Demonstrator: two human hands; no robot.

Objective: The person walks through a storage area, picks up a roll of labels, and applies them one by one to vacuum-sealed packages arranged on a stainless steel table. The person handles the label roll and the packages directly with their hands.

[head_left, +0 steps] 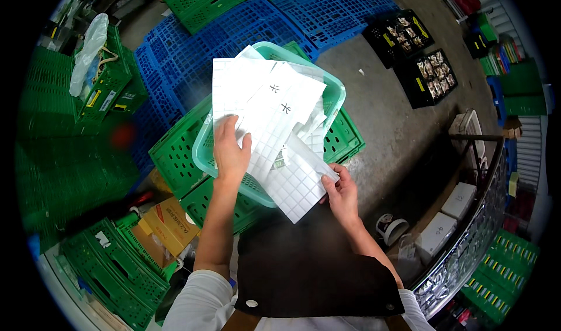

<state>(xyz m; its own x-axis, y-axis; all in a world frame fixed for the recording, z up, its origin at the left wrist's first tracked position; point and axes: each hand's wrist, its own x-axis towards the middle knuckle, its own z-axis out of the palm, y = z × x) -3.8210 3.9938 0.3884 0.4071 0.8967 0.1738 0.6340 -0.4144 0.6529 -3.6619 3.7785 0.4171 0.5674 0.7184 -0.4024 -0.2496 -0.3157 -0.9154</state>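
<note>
Over the mint-green basket, a loose fan of white paper, and here's the right hand with a pinch on the gridded sheet, thumb and fingers meeting right at its edge! That sheet lies slantwise, its near corner poking out past the basket's rim, on the person's side. And the left hand? Laid on the paper's left side, fingers lightly curved, thumb parted from them, not closed round anything.

Beneath the fingers and beyond, more sheets overlap at odd angles, two dark handwritten marks facing up. Thin stuff, I'd say, so a light grip looks best here: enough to hold the edge, not enough to crease it. The left hand would do well as an anchor, pressing flat so the neighbours don't ride along if that sheet is drawn sideways. Low and level seems wiser than a sharp lift; a quick tug could spill the fan over the rim.

And mind the footing: the basket sits askew on green crates, so any push should be gentle, ideally straight down.
</note>
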